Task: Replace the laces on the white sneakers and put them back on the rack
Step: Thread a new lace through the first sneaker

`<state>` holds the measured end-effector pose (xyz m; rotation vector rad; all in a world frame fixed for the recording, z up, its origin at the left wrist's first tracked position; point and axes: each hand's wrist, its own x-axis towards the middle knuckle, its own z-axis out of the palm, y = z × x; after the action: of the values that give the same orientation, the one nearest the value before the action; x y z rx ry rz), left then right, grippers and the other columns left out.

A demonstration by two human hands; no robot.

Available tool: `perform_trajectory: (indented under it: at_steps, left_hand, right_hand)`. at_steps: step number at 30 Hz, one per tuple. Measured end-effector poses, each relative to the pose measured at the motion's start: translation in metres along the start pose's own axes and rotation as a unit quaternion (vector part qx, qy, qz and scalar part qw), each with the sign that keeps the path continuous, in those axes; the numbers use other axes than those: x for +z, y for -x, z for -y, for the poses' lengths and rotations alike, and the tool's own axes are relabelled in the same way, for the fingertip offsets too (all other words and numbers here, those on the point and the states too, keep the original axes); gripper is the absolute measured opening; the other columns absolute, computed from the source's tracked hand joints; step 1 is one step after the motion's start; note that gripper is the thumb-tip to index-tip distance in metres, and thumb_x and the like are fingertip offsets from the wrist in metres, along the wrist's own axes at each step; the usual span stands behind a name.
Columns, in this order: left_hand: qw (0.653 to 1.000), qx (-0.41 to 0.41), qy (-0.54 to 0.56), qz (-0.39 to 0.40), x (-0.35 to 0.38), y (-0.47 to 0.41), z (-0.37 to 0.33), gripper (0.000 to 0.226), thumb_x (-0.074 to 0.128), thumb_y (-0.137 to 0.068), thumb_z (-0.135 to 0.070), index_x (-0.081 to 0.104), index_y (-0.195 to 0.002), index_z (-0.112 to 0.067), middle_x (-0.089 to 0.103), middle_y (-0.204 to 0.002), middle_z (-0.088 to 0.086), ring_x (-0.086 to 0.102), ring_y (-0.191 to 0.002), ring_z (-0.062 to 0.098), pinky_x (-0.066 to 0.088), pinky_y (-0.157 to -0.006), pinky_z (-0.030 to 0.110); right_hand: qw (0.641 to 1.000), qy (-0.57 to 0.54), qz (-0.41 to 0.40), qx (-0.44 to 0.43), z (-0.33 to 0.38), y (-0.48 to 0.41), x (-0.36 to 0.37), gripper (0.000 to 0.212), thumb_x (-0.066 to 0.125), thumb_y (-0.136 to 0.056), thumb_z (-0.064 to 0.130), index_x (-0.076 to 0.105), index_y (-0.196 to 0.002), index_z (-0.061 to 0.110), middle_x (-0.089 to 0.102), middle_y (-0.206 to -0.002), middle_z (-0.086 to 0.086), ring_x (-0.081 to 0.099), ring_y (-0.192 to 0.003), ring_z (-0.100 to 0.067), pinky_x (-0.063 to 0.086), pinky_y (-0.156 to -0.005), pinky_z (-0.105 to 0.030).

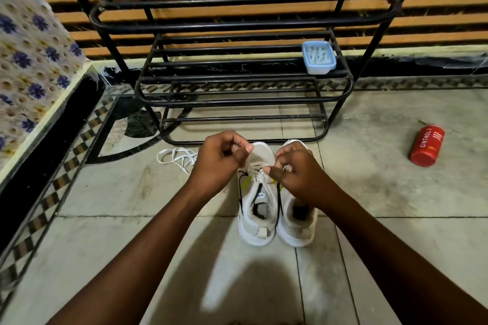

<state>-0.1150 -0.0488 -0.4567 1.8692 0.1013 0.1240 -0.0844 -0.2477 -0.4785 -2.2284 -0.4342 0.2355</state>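
On my feed the white sneakers stand side by side on the tiled floor, just below the middle of the frame, toes pointing up toward the black rack and heels toward the bottom edge. Both hands are bunched over the front of the pair. The left hand sits over the toe of the left shoe with its fingers curled and thumb pressed to forefinger. I cannot tell whether any lace is caught between them. The right hand is over the eyelets and pinches the threaded lace between thumb and fingertips, where the white cord crosses the left shoe's tongue. The shoe on the right is partly hidden by that hand.

A loose lace lies in a tangle on the tiles just left of the left hand, near the rack's foot. On a lower shelf at the rack's right end rests a pale blue container. Well apart, at the right of the frame, a red can lies on its side. A flowered cloth fills the upper left.
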Motion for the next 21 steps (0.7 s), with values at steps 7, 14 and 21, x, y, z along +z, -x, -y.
perform_trajectory:
  at_steps: [7, 14, 21]
  left_hand:
    - [0.993, -0.038, 0.095, 0.054, -0.018, 0.007, -0.060, 0.013, 0.071, -0.095, -0.009, 0.073, -0.100, 0.003, 0.076, -0.080, 0.015, 0.064, -0.063, 0.021, 0.053, -0.062, 0.024]
    - [0.972, -0.103, 0.157, 0.137, -0.031, -0.007, -0.112, 0.022, 0.050, -0.105, -0.001, 0.070, -0.114, 0.003, 0.077, -0.098, 0.017, 0.072, -0.076, 0.021, 0.059, -0.068, 0.026]
    - [0.975, -0.086, 0.083, 0.186, -0.044, -0.019, -0.150, 0.015, 0.057, -0.097, 0.011, 0.067, -0.108, 0.016, 0.073, -0.101, 0.032, 0.073, -0.089, 0.034, 0.063, -0.085, 0.036]
  right_hand:
    - [0.970, -0.240, 0.028, 0.043, 0.048, 0.010, -0.046, 0.035, 0.067, -0.095, 0.022, 0.066, -0.065, 0.004, 0.075, -0.086, -0.010, 0.063, -0.077, -0.031, 0.048, -0.077, -0.041]
    - [0.943, -0.323, -0.007, 0.084, 0.098, 0.004, -0.094, 0.034, 0.063, -0.097, 0.028, 0.075, -0.067, 0.017, 0.077, -0.093, -0.011, 0.065, -0.083, -0.018, 0.042, -0.075, -0.035]
    - [0.953, -0.290, 0.001, 0.090, 0.134, 0.004, -0.125, 0.017, 0.064, -0.096, 0.014, 0.072, -0.089, 0.001, 0.072, -0.075, -0.008, 0.062, -0.064, -0.015, 0.039, -0.056, -0.028]
